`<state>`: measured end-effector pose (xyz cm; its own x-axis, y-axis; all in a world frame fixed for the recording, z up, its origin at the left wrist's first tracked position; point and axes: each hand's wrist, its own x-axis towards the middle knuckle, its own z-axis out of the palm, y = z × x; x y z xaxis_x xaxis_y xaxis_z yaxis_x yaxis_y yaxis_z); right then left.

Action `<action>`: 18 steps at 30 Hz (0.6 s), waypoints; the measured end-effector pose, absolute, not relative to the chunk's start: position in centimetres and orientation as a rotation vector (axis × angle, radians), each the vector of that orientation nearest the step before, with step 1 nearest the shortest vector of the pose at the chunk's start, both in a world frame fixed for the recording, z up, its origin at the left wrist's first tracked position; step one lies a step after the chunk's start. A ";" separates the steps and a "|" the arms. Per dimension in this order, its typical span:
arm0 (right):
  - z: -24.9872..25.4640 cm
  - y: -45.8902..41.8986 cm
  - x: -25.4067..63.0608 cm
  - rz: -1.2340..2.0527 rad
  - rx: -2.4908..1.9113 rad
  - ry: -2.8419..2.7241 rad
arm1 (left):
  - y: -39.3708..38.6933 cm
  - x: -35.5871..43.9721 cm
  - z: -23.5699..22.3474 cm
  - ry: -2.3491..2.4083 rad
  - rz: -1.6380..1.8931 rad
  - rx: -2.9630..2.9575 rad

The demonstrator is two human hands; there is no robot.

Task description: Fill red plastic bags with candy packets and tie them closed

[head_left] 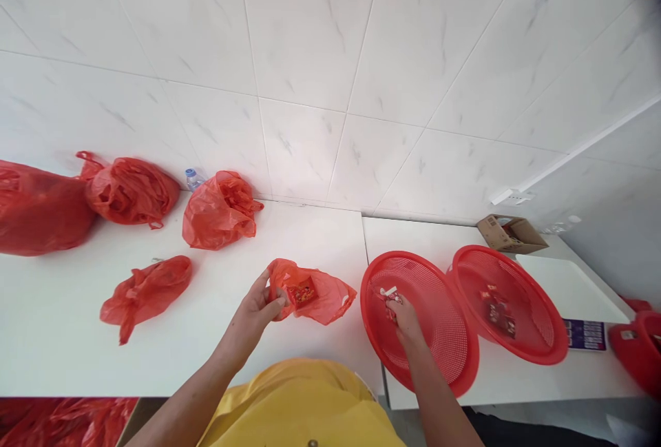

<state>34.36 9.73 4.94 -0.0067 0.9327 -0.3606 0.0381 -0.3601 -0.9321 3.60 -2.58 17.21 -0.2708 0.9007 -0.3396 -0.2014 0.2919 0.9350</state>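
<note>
My left hand [263,299] pinches the edge of a thin red plastic bag [330,295], which lies open on the white table. Inside that bag rests a small red packet [302,292] with a printed pattern. Over the left red basket [449,316], my right hand [404,316] is closed on small red-and-white wrapped packets [391,301]. What exactly they contain is too small to tell. The basket's mesh floor shows around my hand.
Beside it, a second red basket [527,282] holds several dark red packets [500,316]. Filled red bags [134,189] line the wall, near a bottle [193,178]. A knotted bag [149,292] lies left. An open carton [511,233] and white tray [573,285] stand right.
</note>
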 end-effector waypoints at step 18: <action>7.2 8.0 17.0 2.017 -1.207 -1.393 | -3.3 2.6 15.8 1.402 1.310 0.690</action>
<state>17.00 7.98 7.15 -0.5434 0.7253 -0.4226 0.1382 -0.4193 -0.8973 2.63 -3.28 15.75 -0.2846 0.9111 -0.2981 -0.2356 0.2350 0.9430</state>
